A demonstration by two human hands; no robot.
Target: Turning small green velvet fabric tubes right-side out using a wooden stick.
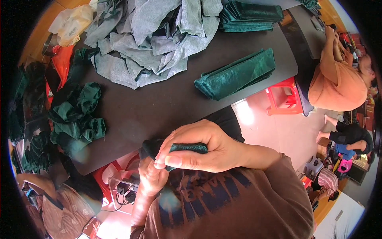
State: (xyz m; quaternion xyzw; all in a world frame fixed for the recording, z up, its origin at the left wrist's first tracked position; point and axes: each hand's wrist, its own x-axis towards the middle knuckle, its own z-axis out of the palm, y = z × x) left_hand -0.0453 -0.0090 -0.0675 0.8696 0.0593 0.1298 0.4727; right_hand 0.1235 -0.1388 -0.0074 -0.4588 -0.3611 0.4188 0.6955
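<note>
In front of my chest, my right hand is curled closed around a small folded piece of dark green velvet cloth. One folded edge shows between its thumb and fingers. My left hand is bent just below and to the left, meeting the fingertips of my right hand. Its fingers are closed at the lower end of the cloth and partly hidden. Beyond my hands, on the dark table, lies a flat stack of folded green velvet pieces.
Grey fabric is heaped at the table's far side, beside another green velvet stack. Crumpled green cloth lies at the left. A red plastic stool stands at right, near a person in orange. Another person sits lower left.
</note>
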